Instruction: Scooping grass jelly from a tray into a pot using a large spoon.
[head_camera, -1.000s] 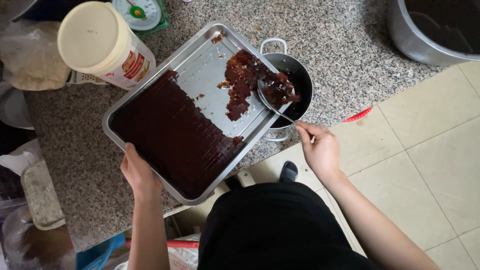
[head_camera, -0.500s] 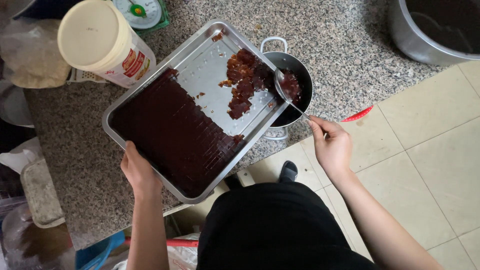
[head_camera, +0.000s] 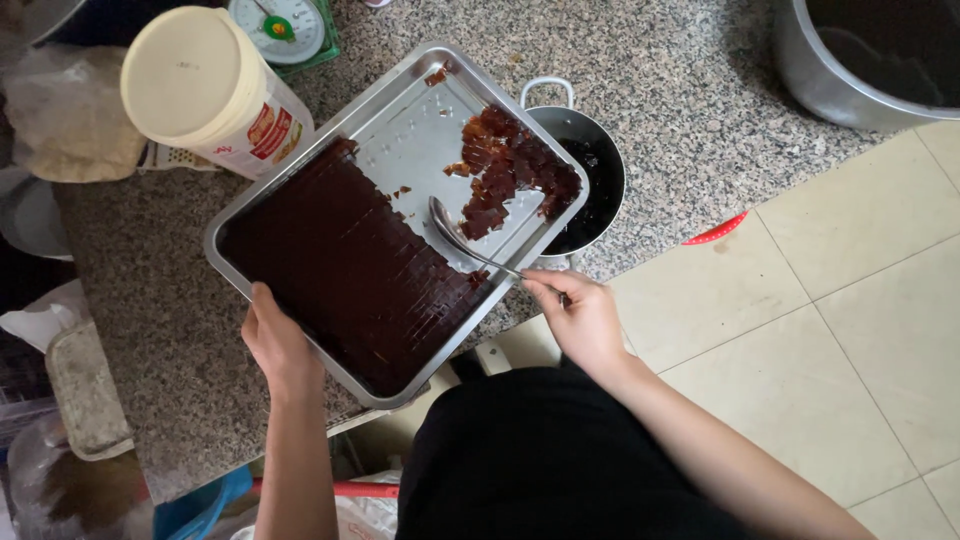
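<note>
A steel tray (head_camera: 410, 120) rests tilted on a granite counter, its right corner over a small steel pot (head_camera: 600, 160). A slab of dark brown jelly (head_camera: 340, 265), scored into small cubes, fills the tray's left half. Loose jelly cubes (head_camera: 510, 165) are heaped at its right edge beside the pot. My left hand (head_camera: 278, 345) grips the tray's near rim. My right hand (head_camera: 580, 315) holds a metal spoon (head_camera: 455, 235) by the handle, its bowl lying on the bare tray floor between slab and heap.
A cream-lidded plastic canister (head_camera: 205, 85) lies on its side left of the tray. A green kitchen scale (head_camera: 285, 25) stands behind it. A large steel pot (head_camera: 870, 55) is at the top right. Bags and a tub (head_camera: 85, 390) crowd the left. Tiled floor lies to the right.
The spoon has come out of the small pot and moved left onto the tray floor. My right hand followed it leftward. My left hand still holds the tray rim.
</note>
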